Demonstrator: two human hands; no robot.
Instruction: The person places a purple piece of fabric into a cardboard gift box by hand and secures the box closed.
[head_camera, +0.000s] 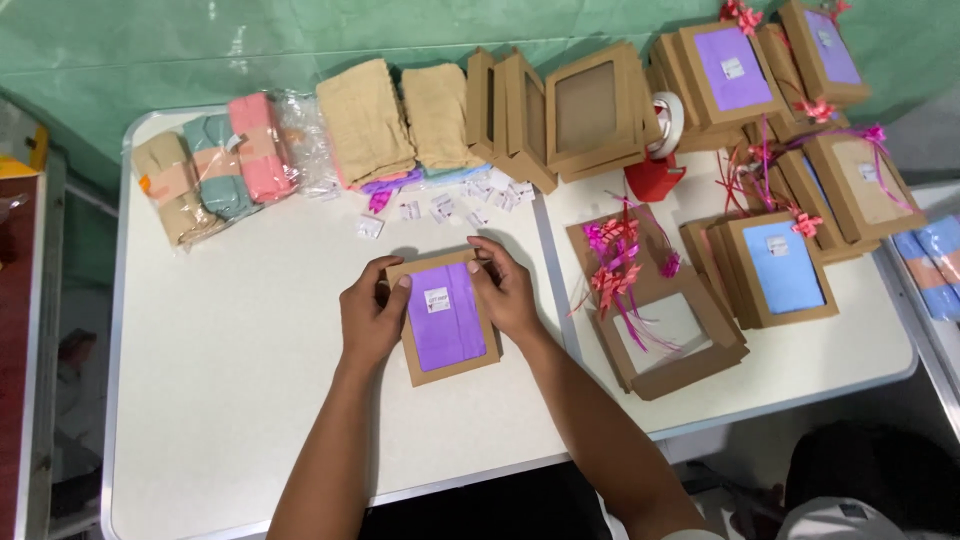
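- Folded beige cloths (365, 120) at the white table's (220, 380) far edge
- Wrapped pink and teal cloths (235, 150) to their left
- Red tape dispenser (655, 178)
- Pink ribbon bows (615, 255) on empty window boxes (680, 345)
- Small white labels (440, 207) scattered

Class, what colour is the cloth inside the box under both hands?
Purple cloth, seen clearly in the head view.

Bare forearms, no sleeves, ringless fingers (400, 285)

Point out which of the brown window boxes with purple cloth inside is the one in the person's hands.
The brown cardboard window box with purple cloth at the table's middle, held between left hand and right hand. The other purple-filled boxes stand stacked at the far right, untouched.
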